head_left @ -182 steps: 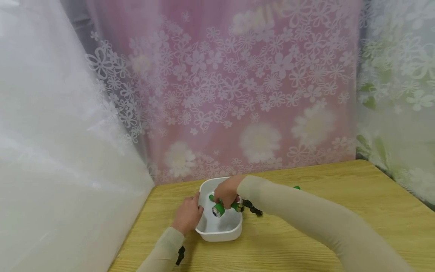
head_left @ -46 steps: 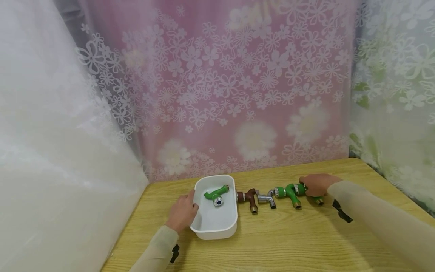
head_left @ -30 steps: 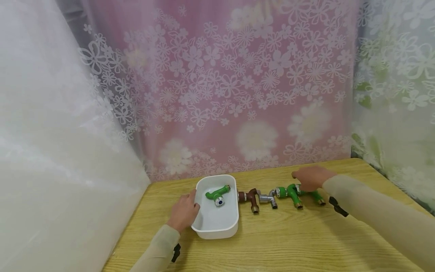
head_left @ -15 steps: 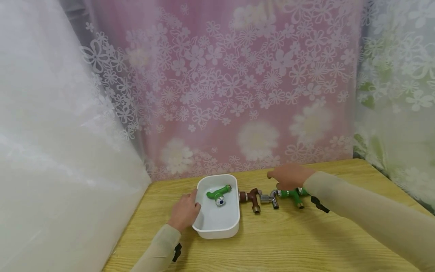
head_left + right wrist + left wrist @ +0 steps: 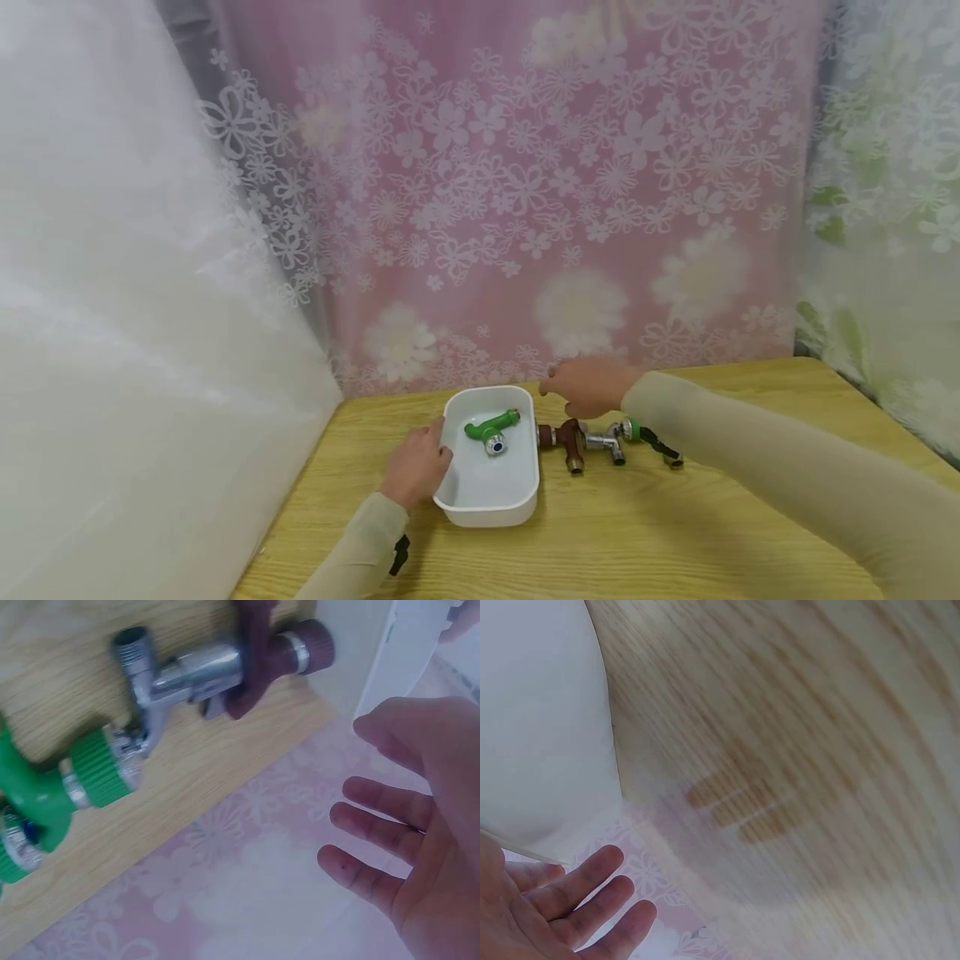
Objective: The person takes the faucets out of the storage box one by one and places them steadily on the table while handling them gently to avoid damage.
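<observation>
A white tub (image 5: 480,517) stands on the table with one green faucet (image 5: 491,431) lying inside it. My left hand (image 5: 415,468) rests at the tub's left rim; its other fingers extend loosely outside the wall in the left wrist view. Holding nothing, my right hand (image 5: 592,387) hovers beyond the tub's upper right corner, fingers apart in the right wrist view. Outside the tub's right wall lie a brown faucet (image 5: 572,442) and a chrome faucet (image 5: 611,442). Green faucets (image 5: 41,795) follow in the same row, mostly hidden behind my right forearm in the head view.
The wooden table (image 5: 600,550) ends at a pink flowered curtain (image 5: 480,208) at the back. A white sheet (image 5: 150,333) hangs along the left side, and a pale green-leafed curtain (image 5: 885,208) along the right.
Earlier, my right hand held a green faucet over the tub, then was among the green faucets at right. It has since moved left, empty, toward the tub. My left hand stays at the rim.
</observation>
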A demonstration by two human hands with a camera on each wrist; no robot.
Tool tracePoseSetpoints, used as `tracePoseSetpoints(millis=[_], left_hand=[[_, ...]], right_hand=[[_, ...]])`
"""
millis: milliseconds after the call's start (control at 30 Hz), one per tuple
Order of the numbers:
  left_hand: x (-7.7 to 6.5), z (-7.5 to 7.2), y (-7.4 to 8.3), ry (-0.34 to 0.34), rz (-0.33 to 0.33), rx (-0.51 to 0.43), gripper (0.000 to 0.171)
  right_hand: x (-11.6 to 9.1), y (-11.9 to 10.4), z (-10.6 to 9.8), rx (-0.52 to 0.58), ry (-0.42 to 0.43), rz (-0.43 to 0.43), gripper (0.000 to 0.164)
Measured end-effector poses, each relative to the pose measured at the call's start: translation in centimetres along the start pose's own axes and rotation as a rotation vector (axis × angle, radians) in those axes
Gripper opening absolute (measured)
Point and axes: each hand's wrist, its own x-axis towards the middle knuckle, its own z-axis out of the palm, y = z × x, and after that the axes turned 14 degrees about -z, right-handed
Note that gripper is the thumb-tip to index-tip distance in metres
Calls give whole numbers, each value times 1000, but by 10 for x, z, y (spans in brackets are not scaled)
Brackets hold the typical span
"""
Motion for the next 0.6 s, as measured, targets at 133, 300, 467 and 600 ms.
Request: tracePoseSetpoints(millis=[133,300,467,600], left_hand=[[0,2,-1,6,4,4,56],[0,3,-1,1,2,4,57],[-1,1,-1,-12,-14,3,58],[0,-2,1,-25,-29,1,58]], right_hand=[[14,-3,-2,-11,12,-38,42],[32,-10,-3,31,-14,-49,43],[51,-22,-6,52,-43,-60,43],[67,-28,-7,80,-48,-77,43]])
